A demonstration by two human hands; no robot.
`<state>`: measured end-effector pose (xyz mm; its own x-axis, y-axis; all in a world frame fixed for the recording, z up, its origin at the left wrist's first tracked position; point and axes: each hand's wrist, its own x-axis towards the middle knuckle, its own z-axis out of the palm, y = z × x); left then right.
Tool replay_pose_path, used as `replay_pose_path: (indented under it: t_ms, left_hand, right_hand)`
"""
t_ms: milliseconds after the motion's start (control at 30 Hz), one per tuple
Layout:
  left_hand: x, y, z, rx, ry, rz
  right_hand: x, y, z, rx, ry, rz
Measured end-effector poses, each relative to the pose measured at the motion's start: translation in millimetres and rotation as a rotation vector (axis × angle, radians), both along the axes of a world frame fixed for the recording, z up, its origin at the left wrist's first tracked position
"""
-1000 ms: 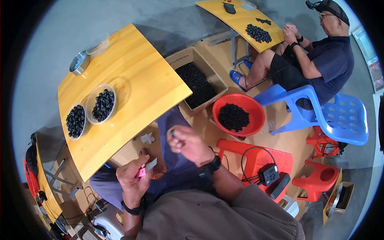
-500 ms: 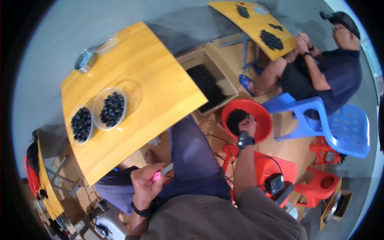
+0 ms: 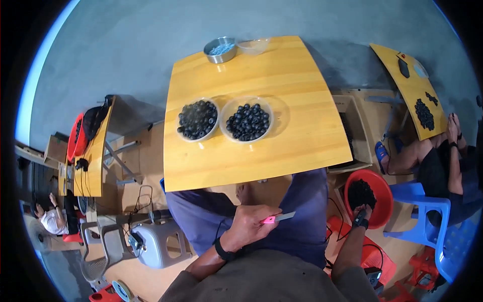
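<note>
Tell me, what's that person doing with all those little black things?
The person sits at a yellow wooden table. Their left hand holds a small pink-handled blade over their lap. Their right hand reaches down into a red basin of small black pieces on the floor beside them. On the table sit two clear bowls of black ring-shaped pieces, plus a metal dish at the far edge. Another person sits nearby on a blue chair.

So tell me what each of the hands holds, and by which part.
Left hand grips a small knife by its pink handle. Right hand is down in the red basin; any hold is hidden.
</note>
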<state>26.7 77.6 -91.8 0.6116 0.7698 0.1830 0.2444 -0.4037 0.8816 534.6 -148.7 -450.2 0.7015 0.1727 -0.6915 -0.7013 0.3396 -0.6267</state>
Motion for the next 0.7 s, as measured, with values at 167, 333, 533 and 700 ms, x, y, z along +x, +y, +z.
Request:
replay_pose_path:
  t_ms: [167, 333, 533, 700]
  left_hand:
    - [-2.2, 0.5, -0.7, 0.08, -0.133, -0.03]
    - [-3.1, -11.0, -2.5, 0.094, -0.104, 0.028]
    - [-15.1, -14.6, 8.9, 0.115, -0.178, -0.009]
    - [-30.7, -28.0, 4.2, 0.153, -0.204, 0.059]
  right_hand:
    - [34.0, -51.2, -19.6, 0.191, -0.119, 0.341]
    - [-46.1, 45.8, -39.2, 0.184, 0.061, 0.476]
    - [-57.2, 4.7, -47.9, 0.067, 0.119, 0.567]
    - [-42.7, 16.8, -63.7, -0.008, 0.173, 0.629]
